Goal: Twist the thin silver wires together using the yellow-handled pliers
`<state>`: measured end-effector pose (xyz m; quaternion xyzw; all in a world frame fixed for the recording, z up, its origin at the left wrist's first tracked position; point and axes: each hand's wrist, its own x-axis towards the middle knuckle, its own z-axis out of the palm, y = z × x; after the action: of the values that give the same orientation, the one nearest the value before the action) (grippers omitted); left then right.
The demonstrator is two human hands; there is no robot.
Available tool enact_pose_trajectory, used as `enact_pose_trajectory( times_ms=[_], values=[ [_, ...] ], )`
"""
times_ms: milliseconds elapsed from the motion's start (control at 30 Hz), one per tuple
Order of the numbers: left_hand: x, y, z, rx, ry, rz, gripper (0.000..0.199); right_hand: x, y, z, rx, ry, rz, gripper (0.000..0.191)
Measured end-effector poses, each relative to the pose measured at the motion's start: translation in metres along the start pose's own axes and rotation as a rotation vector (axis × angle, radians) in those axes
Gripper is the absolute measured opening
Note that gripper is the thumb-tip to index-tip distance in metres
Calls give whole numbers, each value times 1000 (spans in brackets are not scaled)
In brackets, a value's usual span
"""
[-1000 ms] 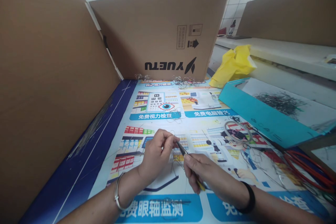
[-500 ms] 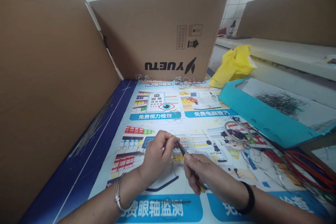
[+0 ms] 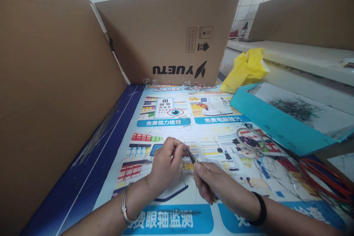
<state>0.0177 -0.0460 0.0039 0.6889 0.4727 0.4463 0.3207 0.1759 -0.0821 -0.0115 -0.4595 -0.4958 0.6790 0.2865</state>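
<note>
My left hand (image 3: 166, 160) is closed in a pinch, fingertips together on a piece of thin wire (image 3: 181, 140) that shows only as a fine curve by the fingers. Wrapped around a pair of pliers (image 3: 193, 157), my right hand (image 3: 208, 179) points the dark narrow jaws at the left fingertips. The tips meet the pinch, and exactly what lies between them is too small to see. Only a bit of a yellow handle shows under the right palm. Below the hands, a small bundle of dark wires (image 3: 179, 212) lies on the printed sheet (image 3: 199, 138).
Cardboard panels stand at the left (image 3: 55, 81) and back (image 3: 166, 37). On the right, a turquoise box (image 3: 279, 125) holds a heap of short wires (image 3: 295, 110). Near it lie a yellow bag (image 3: 245, 68), a clear ring (image 3: 240, 141) and an orange coil (image 3: 323, 179). Straight wires (image 3: 90, 149) lie at left.
Both hands stay in almost the same place. Less of the pliers' yellow handle shows below my right hand, whose fingers look slightly more closed.
</note>
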Motion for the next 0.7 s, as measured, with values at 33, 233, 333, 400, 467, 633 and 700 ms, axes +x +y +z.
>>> enact_pose_trajectory(
  times_ms=[33,233,333,400,467,633,700],
  values=[
    [0,0,0,-11,-2,-4,10,0,0,0,-3,3,8,50],
    [3,2,-2,-129,-59,-36,9,-2,0,-2,-76,-3,2,49],
    [4,4,-4,-152,-87,-45,10,-3,1,-2,-105,-16,-13,48],
    [5,5,-5,-164,-98,-46,11,-3,0,-2,-122,-18,-11,48],
    [6,6,-6,-195,-113,-60,12,-4,-1,-1,-133,-13,1,48],
    [11,10,-10,-401,-201,-171,16,-1,1,-3,-113,16,-9,48],
    [13,12,-11,-488,-246,-227,19,0,3,-5,-108,28,-47,48]
  ],
)
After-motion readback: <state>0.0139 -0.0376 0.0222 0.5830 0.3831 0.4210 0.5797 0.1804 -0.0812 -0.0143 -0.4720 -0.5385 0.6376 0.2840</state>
